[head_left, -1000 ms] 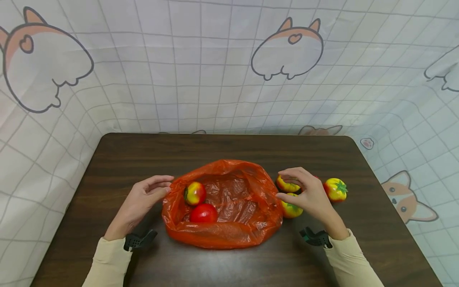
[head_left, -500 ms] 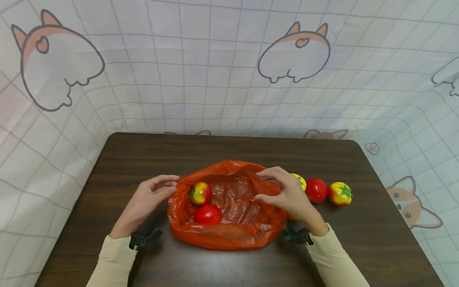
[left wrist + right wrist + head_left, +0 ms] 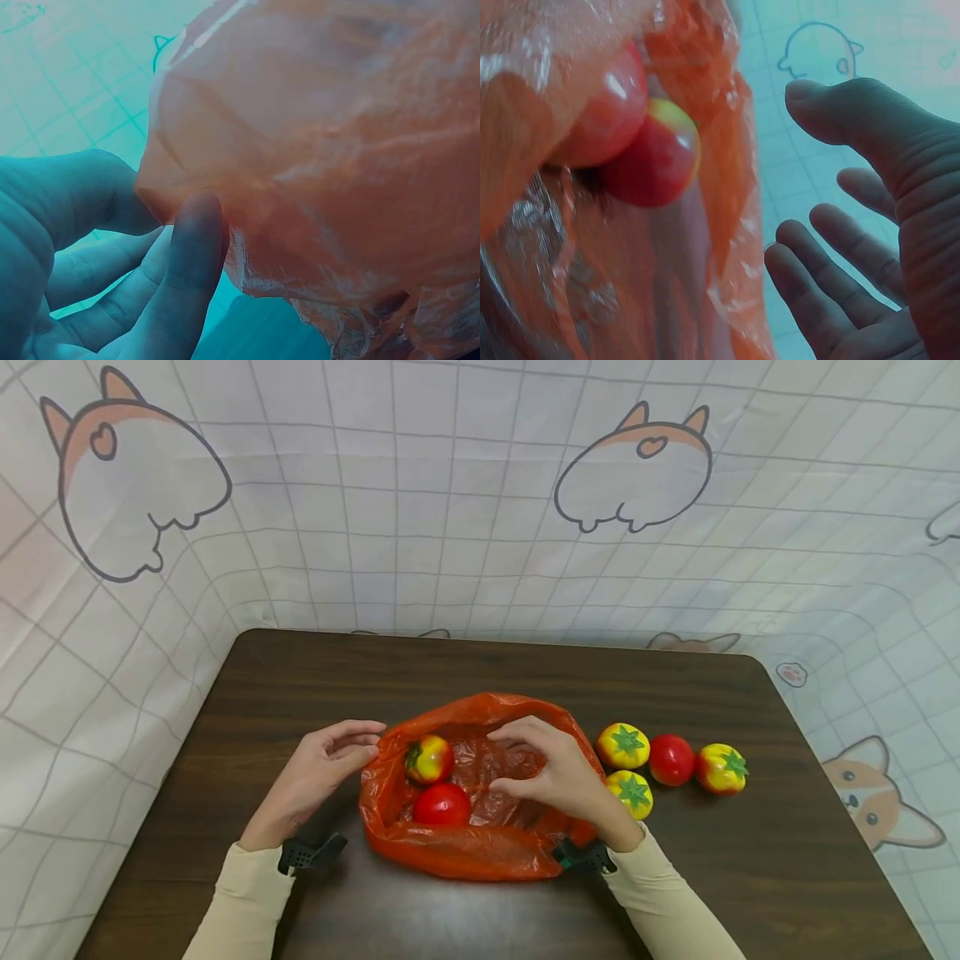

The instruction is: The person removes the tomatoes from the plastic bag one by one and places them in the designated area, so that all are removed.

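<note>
A red-orange plastic bag [image 3: 480,857] lies with its mouth open upward in the middle of the table. My left hand [image 3: 313,774] pinches its left rim between thumb and fingers, as the left wrist view shows. Inside, on the left, sit a red-and-yellow round fruit [image 3: 431,759] and a plain red round one [image 3: 442,806]. Over the right part of the bag's mouth is my right hand [image 3: 561,774], fingers spread apart from the thumb with nothing between them. Both fruits [image 3: 651,157] also show in the right wrist view, beside the right hand [image 3: 855,247].
Right of the bag are two yellow fruits with green leaf tops, one behind [image 3: 623,746] and one in front [image 3: 630,794]. Beside them are a red fruit [image 3: 671,760] and a red-and-yellow one [image 3: 722,769]. A patterned white cloth [image 3: 450,510] hangs behind the dark table [image 3: 315,672].
My right hand has moved left from above the fruits beside the bag to over its mouth, uncovering those fruits. The left hand stays at the rim. The head view has shifted slightly.
</note>
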`<state>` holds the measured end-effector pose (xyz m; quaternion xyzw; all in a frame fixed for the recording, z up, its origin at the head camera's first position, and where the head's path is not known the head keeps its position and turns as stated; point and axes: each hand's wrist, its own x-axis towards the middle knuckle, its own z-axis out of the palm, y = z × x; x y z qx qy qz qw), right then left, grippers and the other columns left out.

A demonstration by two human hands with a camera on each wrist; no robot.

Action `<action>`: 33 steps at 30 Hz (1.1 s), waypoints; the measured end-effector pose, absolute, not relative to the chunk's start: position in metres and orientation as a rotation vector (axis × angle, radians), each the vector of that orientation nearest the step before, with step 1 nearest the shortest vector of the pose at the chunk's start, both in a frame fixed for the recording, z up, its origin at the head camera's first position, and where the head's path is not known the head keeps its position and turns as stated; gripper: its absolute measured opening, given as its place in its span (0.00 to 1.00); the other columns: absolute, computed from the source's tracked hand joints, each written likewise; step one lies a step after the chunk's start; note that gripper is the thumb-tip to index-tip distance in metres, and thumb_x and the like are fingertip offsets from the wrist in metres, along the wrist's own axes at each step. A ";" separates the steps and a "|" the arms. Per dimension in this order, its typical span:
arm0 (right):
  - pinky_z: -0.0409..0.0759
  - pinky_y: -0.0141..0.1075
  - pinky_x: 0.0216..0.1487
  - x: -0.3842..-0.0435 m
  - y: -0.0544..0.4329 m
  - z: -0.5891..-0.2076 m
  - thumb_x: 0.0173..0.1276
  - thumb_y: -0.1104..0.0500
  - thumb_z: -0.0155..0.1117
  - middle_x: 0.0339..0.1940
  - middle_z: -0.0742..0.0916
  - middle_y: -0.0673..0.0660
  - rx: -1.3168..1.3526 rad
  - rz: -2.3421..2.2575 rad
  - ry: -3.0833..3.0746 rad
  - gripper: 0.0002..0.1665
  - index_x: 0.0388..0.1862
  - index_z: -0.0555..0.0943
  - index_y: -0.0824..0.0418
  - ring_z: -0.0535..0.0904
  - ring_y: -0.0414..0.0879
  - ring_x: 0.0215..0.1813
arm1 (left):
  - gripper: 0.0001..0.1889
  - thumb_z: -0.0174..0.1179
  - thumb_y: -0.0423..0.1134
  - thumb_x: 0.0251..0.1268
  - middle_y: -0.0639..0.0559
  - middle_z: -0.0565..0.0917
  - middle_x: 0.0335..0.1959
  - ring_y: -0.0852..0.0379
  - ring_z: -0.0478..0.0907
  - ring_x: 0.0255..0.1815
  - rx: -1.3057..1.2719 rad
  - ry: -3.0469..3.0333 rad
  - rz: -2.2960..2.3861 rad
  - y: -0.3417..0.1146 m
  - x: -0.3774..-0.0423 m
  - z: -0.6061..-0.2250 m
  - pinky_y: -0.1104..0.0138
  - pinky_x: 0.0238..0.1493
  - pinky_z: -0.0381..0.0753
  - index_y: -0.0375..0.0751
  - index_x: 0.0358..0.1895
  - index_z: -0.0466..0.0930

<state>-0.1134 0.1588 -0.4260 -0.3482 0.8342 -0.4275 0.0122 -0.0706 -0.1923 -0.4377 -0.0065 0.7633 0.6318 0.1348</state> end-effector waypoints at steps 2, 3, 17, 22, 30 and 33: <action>0.87 0.47 0.57 -0.113 0.153 -0.428 0.58 0.49 0.82 0.58 0.86 0.48 -1.101 -1.327 2.587 0.32 0.62 0.82 0.43 0.83 0.44 0.56 | 0.26 0.65 0.48 0.73 0.39 0.81 0.63 0.60 0.86 0.55 -0.026 2.204 1.833 -0.192 -0.071 -0.437 0.63 0.61 0.86 0.42 0.68 0.75; 0.87 0.47 0.57 -0.112 0.151 -0.429 0.58 0.49 0.83 0.58 0.86 0.49 -1.112 -1.328 2.575 0.32 0.62 0.82 0.44 0.84 0.45 0.56 | 0.26 0.65 0.48 0.73 0.39 0.81 0.63 0.60 0.86 0.55 -0.029 2.203 1.831 -0.191 -0.071 -0.437 0.63 0.62 0.86 0.42 0.68 0.75; 0.87 0.47 0.56 -0.111 0.125 -0.446 0.57 0.52 0.83 0.58 0.85 0.50 -1.145 -1.330 2.397 0.34 0.62 0.82 0.54 0.85 0.50 0.55 | 0.26 0.65 0.49 0.73 0.40 0.82 0.63 0.57 0.86 0.57 -0.041 2.214 1.811 -0.192 -0.071 -0.438 0.63 0.62 0.86 0.44 0.69 0.75; 0.89 0.47 0.53 -0.109 0.119 -0.451 0.58 0.53 0.83 0.56 0.85 0.52 -1.123 -1.338 2.347 0.33 0.62 0.82 0.54 0.86 0.51 0.53 | 0.26 0.65 0.49 0.73 0.40 0.82 0.62 0.56 0.86 0.57 -0.035 2.214 1.808 -0.193 -0.071 -0.438 0.61 0.62 0.86 0.44 0.68 0.75; 0.89 0.39 0.45 -0.108 0.115 -0.457 0.58 0.54 0.83 0.49 0.86 0.53 -1.163 -1.335 2.410 0.31 0.60 0.82 0.54 0.85 0.47 0.44 | 0.26 0.65 0.49 0.72 0.40 0.82 0.62 0.56 0.86 0.57 -0.033 2.216 1.813 -0.193 -0.070 -0.438 0.62 0.62 0.86 0.44 0.68 0.76; 0.87 0.37 0.43 -0.110 0.116 -0.457 0.57 0.53 0.83 0.48 0.86 0.52 -1.158 -1.348 2.441 0.31 0.59 0.83 0.54 0.84 0.47 0.41 | 0.25 0.65 0.49 0.72 0.40 0.82 0.61 0.55 0.86 0.57 -0.027 2.233 1.807 -0.192 -0.070 -0.437 0.63 0.61 0.86 0.45 0.68 0.76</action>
